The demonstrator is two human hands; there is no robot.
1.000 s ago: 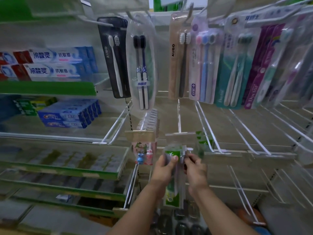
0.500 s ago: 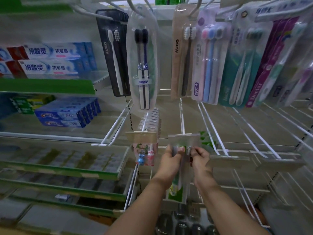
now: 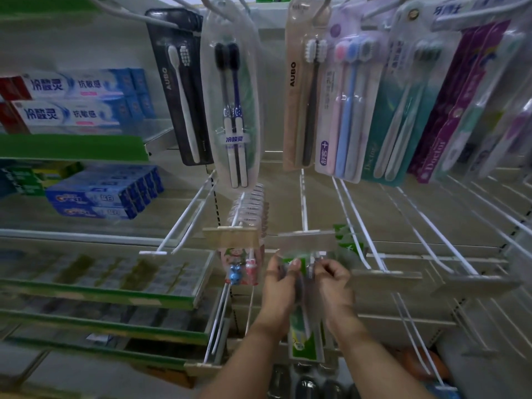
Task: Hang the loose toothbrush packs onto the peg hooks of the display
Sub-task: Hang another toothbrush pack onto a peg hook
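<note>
Low at the pegboard display (image 3: pixel 403 217), left grip (image 3: pixel 283 286) and right grip (image 3: pixel 335 280) clasp one toothbrush pack (image 3: pixel 302 336).

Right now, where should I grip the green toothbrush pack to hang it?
Pinch the green toothbrush pack at its flat top edge, from both sides, as the left hand and right hand do, leaving its middle free for the peg hook. It hangs upright and long, so a top grip likely steadies it.

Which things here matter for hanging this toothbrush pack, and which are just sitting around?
Part of the job: green toothbrush pack, left hand and right hand gripping it, peg hook above them.
Just there: toothpaste boxes, black AUBO pack, children's toothbrush packs on the neighbouring hook.
</note>
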